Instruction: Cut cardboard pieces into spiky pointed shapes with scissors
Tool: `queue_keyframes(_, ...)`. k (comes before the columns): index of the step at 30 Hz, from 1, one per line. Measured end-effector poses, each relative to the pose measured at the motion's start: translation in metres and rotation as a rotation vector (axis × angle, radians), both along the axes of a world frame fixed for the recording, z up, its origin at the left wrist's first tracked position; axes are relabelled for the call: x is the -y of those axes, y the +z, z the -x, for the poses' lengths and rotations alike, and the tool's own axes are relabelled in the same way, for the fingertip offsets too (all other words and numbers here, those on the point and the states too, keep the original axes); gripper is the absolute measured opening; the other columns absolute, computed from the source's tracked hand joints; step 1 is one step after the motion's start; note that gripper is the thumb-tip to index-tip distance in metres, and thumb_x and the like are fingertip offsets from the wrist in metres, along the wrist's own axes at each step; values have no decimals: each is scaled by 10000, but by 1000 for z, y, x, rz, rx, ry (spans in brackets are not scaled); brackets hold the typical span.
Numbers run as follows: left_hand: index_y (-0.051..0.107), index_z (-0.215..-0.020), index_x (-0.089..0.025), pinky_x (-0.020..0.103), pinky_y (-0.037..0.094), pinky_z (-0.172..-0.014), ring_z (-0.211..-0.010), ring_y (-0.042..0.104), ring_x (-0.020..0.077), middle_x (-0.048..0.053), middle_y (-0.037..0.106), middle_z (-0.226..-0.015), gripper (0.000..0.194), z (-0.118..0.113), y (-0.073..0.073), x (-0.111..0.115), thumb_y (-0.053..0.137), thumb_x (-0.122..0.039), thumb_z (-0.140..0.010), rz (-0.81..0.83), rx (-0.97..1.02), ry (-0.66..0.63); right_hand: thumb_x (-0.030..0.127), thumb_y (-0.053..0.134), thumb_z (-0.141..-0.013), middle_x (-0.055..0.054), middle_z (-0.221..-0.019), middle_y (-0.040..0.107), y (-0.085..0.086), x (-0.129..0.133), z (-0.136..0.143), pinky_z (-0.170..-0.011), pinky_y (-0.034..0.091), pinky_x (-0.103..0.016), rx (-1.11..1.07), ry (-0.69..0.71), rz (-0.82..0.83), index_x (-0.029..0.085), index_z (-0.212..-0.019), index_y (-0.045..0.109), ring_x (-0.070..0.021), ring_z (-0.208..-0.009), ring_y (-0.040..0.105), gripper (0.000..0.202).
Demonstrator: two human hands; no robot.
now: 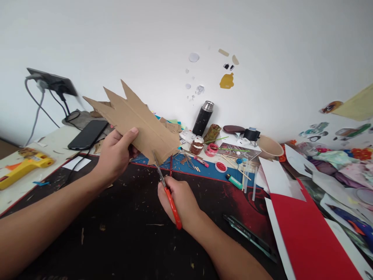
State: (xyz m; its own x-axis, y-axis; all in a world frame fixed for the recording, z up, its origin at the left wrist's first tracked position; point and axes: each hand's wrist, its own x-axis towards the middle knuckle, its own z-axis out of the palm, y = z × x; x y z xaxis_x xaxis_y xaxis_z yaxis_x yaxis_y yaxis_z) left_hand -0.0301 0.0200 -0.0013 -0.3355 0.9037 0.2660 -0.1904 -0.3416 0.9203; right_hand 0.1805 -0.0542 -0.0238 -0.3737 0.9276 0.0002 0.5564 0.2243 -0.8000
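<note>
A brown cardboard piece with pointed spikes along its upper left end is held up over the desk. My left hand pinches its lower left edge, thumb on the near face and fingers behind. In my right hand are red-handled scissors, their blades at the cardboard's lower edge near a small notch. The far blade is partly hidden behind the cardboard. Below both hands lies a dark desk mat scattered with small scraps.
On the left are a yellow glue gun and a black phone. A black flask, paint jars and a green lighter stand or lie behind. A box cutter and red paper are at right.
</note>
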Motion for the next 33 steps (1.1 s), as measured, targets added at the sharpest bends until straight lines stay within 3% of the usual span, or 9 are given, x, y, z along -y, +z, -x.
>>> queue_keyframes(6, 590, -748, -235, 231, 373, -389, -382, 477, 109, -74, 506, -482, 360, 2, 0, -1, 873, -418, -875, 16, -5, 6, 282, 610, -1022, 31, -604, 489, -2, -1, -2, -549, 338, -267, -54, 7, 6, 250, -764, 541, -150, -547, 465, 269)
queue_keyframes(12, 588, -738, -239, 234, 361, -365, -358, 467, 112, -66, 506, -465, 368, 3, 1, -1, 862, -433, -890, -3, -33, 9, 411, 641, -1061, 33, -568, 566, -4, -2, -7, -543, 445, -262, -120, 46, 69, 250, -879, 679, -180, -523, 633, 246)
queue_keyframes(19, 604, -720, -231, 232, 366, -367, -354, 445, 104, -55, 520, -454, 361, 5, 6, 0, 874, -404, -887, -36, -25, 25, 545, 740, -1051, -13, -764, 747, -8, -5, -10, -661, 541, -265, -196, 116, 68, 240, -975, 737, -197, -692, 762, 314)
queue_keyframes(28, 610, -715, -229, 231, 361, -369, -357, 432, 104, -55, 529, -451, 375, 8, 9, 0, 892, -433, -855, -27, -37, 2, 660, 909, -897, 53, -662, 657, -11, -6, -10, -591, 444, -266, -237, 120, 149, 223, -1121, 762, -153, -566, 600, 513)
queue_keyframes(33, 585, -700, -233, 226, 362, -365, -360, 421, 100, -64, 511, -447, 415, 8, 13, 0, 915, -452, -821, -14, -42, 16, 685, 921, -872, -28, -830, 829, -17, -7, -11, -751, 591, -322, -304, 162, 185, 229, -1229, 743, -242, -764, 810, 606)
